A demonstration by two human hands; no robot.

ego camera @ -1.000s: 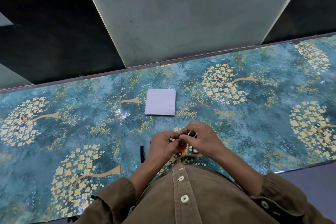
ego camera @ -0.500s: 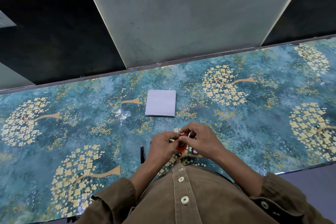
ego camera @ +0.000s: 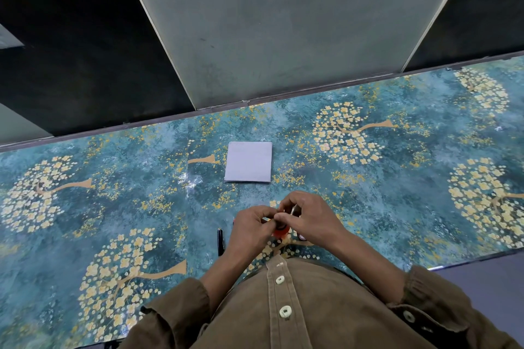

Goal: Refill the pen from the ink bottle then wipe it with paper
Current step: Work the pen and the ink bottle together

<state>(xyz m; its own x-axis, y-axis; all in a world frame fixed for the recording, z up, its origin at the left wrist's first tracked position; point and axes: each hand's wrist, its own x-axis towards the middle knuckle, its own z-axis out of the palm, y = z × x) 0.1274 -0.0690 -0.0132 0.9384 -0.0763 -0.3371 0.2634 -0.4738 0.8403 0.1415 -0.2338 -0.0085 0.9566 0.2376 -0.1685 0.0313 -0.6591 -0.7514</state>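
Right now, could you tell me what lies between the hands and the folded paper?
Nothing: the head view shows only bare patterned tablecloth between the paper and both hands.

Looking like a desk in an office or study booth: tabletop [ego camera: 397,207] wearing a glossy teal cover printed with gold trees, far edge butting against a frosted partition [ego camera: 283,22] flanked by dark panels [ego camera: 85,51]. Lying near the tabletop's middle, only a folded paper [ego camera: 248,161]. Exact kind of room staying unclear.
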